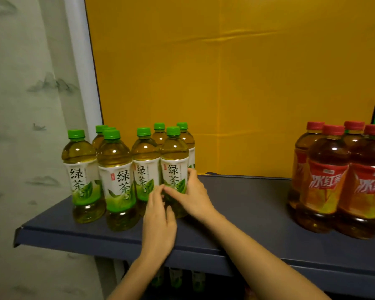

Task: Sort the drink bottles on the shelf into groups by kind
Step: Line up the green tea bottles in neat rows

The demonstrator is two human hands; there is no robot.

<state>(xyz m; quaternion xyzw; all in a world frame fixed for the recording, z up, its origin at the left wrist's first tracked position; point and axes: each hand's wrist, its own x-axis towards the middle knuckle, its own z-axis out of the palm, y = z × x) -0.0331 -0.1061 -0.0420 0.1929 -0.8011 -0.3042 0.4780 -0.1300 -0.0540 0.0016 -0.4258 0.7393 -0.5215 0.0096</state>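
Several green tea bottles with green caps and white-green labels stand grouped at the left of the dark grey shelf (243,204). My right hand (191,195) grips the lower part of the rightmost front green tea bottle (174,163), thumb across its front and fingers round its right side. My left hand (159,221) lies with straight fingers against the same bottle's lower left side. Several iced red tea bottles (325,176) with red caps and red-orange labels stand grouped at the shelf's right end.
An orange cardboard panel (236,83) forms the back wall. A white upright (80,61) and a patterned curtain (24,105) lie to the left. A wide bare stretch of shelf separates the two groups. More green tea bottles (175,278) show dimly on the shelf below.
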